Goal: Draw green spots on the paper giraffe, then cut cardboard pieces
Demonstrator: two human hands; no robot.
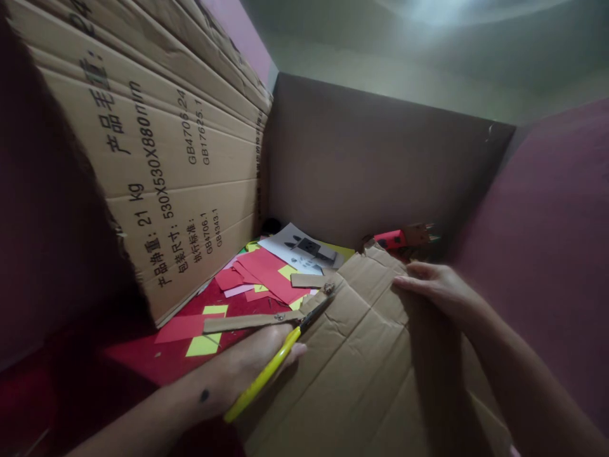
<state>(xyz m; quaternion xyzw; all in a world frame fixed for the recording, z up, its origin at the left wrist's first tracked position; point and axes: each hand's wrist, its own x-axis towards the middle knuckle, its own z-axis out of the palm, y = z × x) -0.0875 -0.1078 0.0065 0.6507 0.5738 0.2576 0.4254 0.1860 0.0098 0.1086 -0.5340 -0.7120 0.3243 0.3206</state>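
Note:
My left hand is closed around the yellow-handled scissors. Their blades lie at the edge of a large brown cardboard sheet, where a narrow cardboard strip sticks out to the left over my hand. On the sheet's right edge, my right hand grips the cardboard between thumb and fingers. The sheet slants toward me and fills the lower middle of the view. Part of the scissors' handle is hidden by my left hand.
A tall printed cardboard panel stands at the left. Red paper pieces, yellow scraps and a white printed sheet lie on the red surface. A red-and-brown object sits behind the cardboard. Pink panels stand at the right.

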